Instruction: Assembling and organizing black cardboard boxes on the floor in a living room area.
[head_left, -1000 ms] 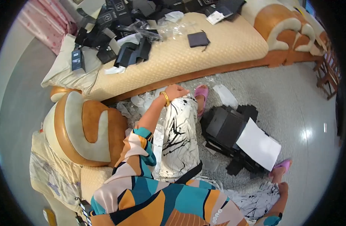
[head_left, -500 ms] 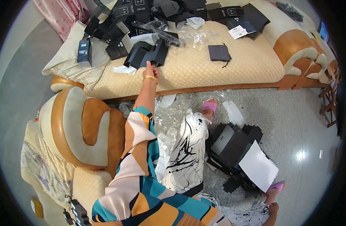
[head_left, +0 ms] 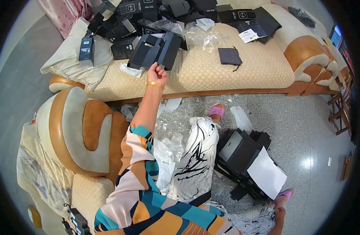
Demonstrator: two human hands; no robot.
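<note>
My left hand (head_left: 157, 74) reaches over the front edge of the sofa, a gold-coloured bracelet at its wrist. Its curled fingers grip the near edge of a folded black cardboard insert (head_left: 150, 53), which is tilted up and has a long trough and cut-outs. Beneath the insert a crumpled piece of white paper (head_left: 131, 70) lies on the cushion. At the lower right my right hand (head_left: 279, 213) is closed beside my trouser leg, just below my foot in its pink slipper (head_left: 285, 194). What its fingers hold, if anything, is hidden.
Behind the insert, black boxes (head_left: 142, 8) are heaped on the sofa (head_left: 262, 72) with clear plastic wrap (head_left: 203, 39). A dark drawstring pouch (head_left: 229, 56) lies to the right. Black cardboard pieces (head_left: 242, 152) and a white sheet (head_left: 267, 174) are piled on the floor.
The black insert has swung up and turned, now showing more of its length. My left hand has shifted slightly with it; the right hand stays near the leg.
</note>
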